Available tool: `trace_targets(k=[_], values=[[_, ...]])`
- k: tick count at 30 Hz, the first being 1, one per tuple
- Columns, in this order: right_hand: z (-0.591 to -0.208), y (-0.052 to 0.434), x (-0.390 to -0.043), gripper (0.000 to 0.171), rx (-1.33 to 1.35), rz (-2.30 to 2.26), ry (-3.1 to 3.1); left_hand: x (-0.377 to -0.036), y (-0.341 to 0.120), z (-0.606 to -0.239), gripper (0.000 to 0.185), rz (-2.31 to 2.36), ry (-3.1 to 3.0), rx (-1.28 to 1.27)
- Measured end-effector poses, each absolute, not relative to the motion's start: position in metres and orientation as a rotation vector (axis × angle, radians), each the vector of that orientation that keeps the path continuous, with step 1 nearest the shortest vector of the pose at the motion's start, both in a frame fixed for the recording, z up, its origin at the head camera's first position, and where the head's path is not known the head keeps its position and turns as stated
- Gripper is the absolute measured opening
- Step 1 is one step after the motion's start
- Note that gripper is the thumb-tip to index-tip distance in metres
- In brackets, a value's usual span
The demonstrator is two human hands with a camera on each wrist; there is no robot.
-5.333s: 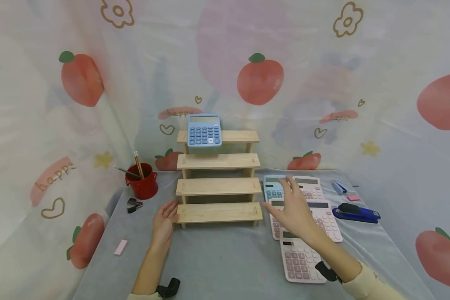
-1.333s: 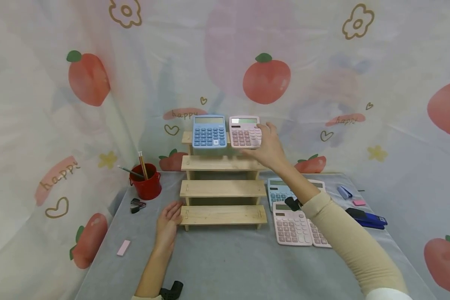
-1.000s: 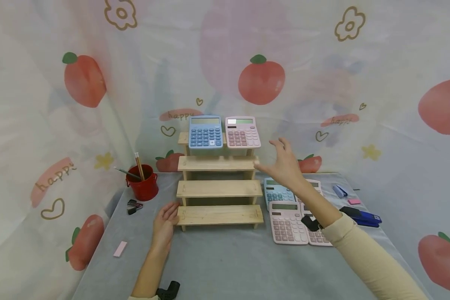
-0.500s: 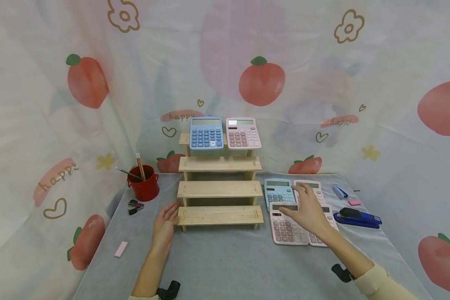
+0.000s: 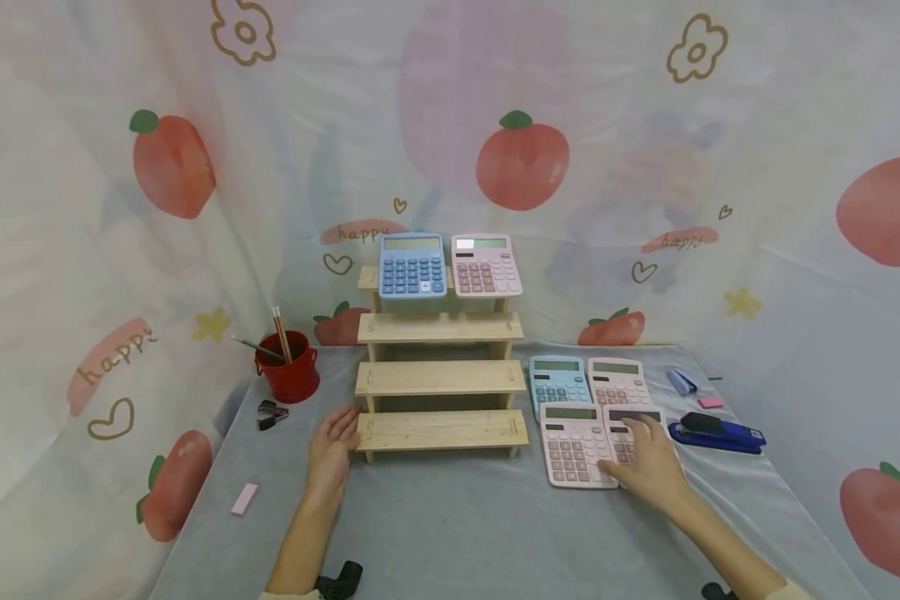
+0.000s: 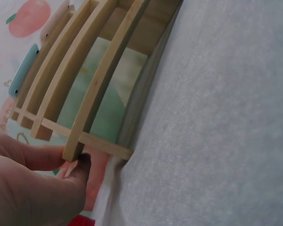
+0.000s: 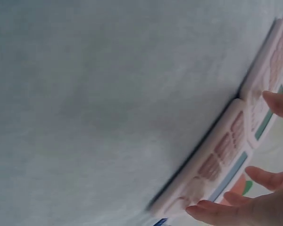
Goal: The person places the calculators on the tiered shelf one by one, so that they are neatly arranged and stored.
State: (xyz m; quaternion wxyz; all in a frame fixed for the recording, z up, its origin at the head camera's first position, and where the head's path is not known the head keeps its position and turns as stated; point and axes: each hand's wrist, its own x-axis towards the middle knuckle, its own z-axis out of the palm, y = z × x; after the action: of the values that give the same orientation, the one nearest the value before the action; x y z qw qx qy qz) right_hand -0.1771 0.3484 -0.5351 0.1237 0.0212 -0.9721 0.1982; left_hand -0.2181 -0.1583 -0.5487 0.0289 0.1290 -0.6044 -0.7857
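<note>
Pink calculator (image 5: 640, 437) at the front right of the four on the grey cloth (image 5: 450, 525) lies under the right hand (image 5: 648, 467), whose fingers are spread and only loosely bent over the keys, touching it without closing round it. A good pick-up here, as I judge it, means getting the thumb under one long edge and the fingers under the other, then lifting level so the neighbouring pink one (image 5: 573, 443), which lies just beside it, is not dragged along. The left hand (image 5: 332, 446) lies flat and relaxed, fingertips against the left end of the wooden rack (image 5: 441, 377); firm pressure there should stop the rack sliding. Two calculators already stand on the top step
</note>
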Motion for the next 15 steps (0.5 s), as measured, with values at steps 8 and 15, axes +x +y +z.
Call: trace_targets(k=[8, 15], values=[[-0.545, 0.362, -0.172, 0.086, 0.029, 0.600, -2.840, -0.218, -0.160, -0.547, 0.061, -2.428, -1.846, 0.379], [-0.540, 0.367, -0.170, 0.097, -0.018, 0.617, -2.920, -0.217, -0.158, -0.548, 0.061, -2.433, -1.848, 0.366]])
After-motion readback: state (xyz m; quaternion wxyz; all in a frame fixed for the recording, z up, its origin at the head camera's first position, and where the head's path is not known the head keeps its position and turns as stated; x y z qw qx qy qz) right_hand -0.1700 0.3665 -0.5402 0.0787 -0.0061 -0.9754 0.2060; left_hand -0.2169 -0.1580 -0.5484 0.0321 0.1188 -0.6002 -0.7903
